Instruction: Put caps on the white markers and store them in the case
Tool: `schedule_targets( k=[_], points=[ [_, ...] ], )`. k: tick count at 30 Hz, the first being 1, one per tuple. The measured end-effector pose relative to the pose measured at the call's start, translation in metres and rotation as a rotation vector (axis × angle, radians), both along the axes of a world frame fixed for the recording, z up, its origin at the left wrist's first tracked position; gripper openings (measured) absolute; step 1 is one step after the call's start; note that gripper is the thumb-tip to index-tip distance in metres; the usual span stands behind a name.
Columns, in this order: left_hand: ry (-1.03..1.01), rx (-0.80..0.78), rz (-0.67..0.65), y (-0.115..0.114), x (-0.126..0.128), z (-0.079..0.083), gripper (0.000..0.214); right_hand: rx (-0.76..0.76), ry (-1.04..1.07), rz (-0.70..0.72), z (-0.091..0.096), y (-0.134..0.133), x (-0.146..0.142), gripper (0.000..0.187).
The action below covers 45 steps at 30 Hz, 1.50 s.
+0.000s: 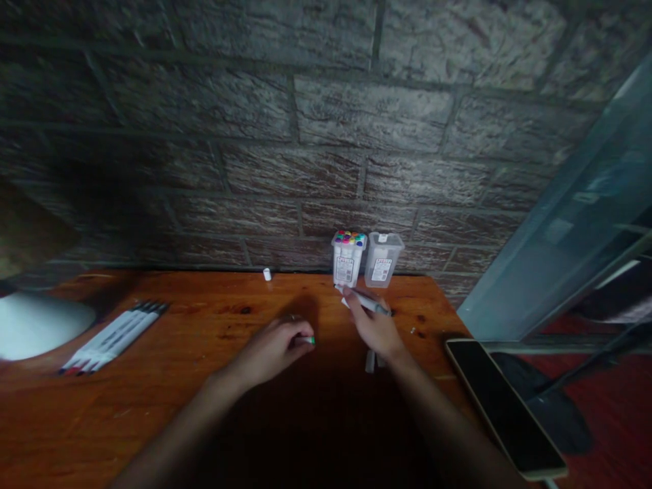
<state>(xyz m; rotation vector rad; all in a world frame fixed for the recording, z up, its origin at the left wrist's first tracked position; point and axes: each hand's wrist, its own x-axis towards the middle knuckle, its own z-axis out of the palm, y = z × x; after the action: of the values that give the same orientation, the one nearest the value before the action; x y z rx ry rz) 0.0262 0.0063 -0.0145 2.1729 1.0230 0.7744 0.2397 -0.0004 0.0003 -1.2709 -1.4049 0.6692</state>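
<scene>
Over the middle of the wooden table, my left hand (275,345) pinches a small marker cap (310,340) with a green end. To its right, my right hand (375,329) is closed around a whitish-grey marker (374,305), tilted, its dark tip pointing left. Just behind this marker stands a see-through container (344,270) filled with upright markers with colourful ends. Beside that is a second see-through container (383,261) with a label. A loose white cap (267,274) sits near the wall, away from both hands.
Several white markers (115,337) lie in a row at the left, near a white rounded object (43,326). A phone (504,407) rests at the table's right edge. Small pale pieces (370,361) lie below my right hand. A stone-patterned wall (326,170) rises behind the table.
</scene>
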Motion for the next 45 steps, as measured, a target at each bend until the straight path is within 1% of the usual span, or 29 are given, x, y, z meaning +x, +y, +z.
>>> schedule_targets(
  k=[3,5,7,9,10,12,14,16,20,24,28,32,36,40,45],
  points=[
    [-0.123,-0.051,0.095,0.000,0.005,0.007,0.012,0.040,-0.079,-0.018,-0.001,-0.001,0.000,0.041],
    [-0.279,-0.109,0.204,0.000,0.007,0.012,0.017,0.092,-0.098,-0.040,-0.002,-0.002,-0.002,0.039],
    [-0.458,-0.195,0.319,0.002,0.008,0.016,0.028,0.132,-0.097,-0.029,-0.004,-0.004,-0.004,0.037],
    [-0.648,-0.312,0.388,0.003,0.008,0.017,0.041,0.159,-0.105,-0.001,-0.004,-0.006,-0.008,0.036],
    [-0.744,-0.379,0.397,0.004,0.008,0.017,0.045,0.168,-0.116,0.015,-0.003,-0.008,-0.010,0.035],
    [-0.918,-0.517,0.378,0.004,0.008,0.017,0.044,0.163,-0.162,0.076,-0.001,-0.013,-0.015,0.034],
    [-1.029,-0.627,0.341,0.004,0.009,0.015,0.034,0.143,-0.205,0.153,0.000,-0.018,-0.018,0.032],
    [-1.080,-0.693,0.321,0.004,0.010,0.015,0.024,0.141,-0.230,0.197,0.000,-0.022,-0.021,0.030],
    [-1.119,-0.718,0.334,0.002,0.013,0.017,0.016,0.168,-0.214,0.178,-0.003,-0.022,-0.021,0.029],
    [-1.139,-0.742,0.364,-0.001,0.015,0.019,0.012,0.153,-0.173,0.176,-0.005,-0.021,-0.020,0.029],
    [-1.098,-0.788,0.321,-0.003,0.016,0.019,0.014,0.143,-0.178,0.211,-0.003,-0.022,-0.020,0.028],
    [-1.053,-0.797,0.294,-0.001,0.013,0.019,0.013,0.148,-0.179,0.240,-0.002,-0.021,-0.019,0.028],
    [-0.969,-0.783,0.264,0.001,0.008,0.021,0.020,0.159,-0.158,0.259,-0.004,-0.017,-0.017,0.023],
    [-0.807,-0.703,0.187,0.001,0.004,0.021,0.026,0.161,-0.101,0.305,-0.003,-0.015,-0.014,0.020],
    [-0.631,-0.598,0.138,-0.002,0.003,0.019,0.030,0.089,-0.026,0.390,0.002,-0.015,-0.010,0.023]
  ],
)
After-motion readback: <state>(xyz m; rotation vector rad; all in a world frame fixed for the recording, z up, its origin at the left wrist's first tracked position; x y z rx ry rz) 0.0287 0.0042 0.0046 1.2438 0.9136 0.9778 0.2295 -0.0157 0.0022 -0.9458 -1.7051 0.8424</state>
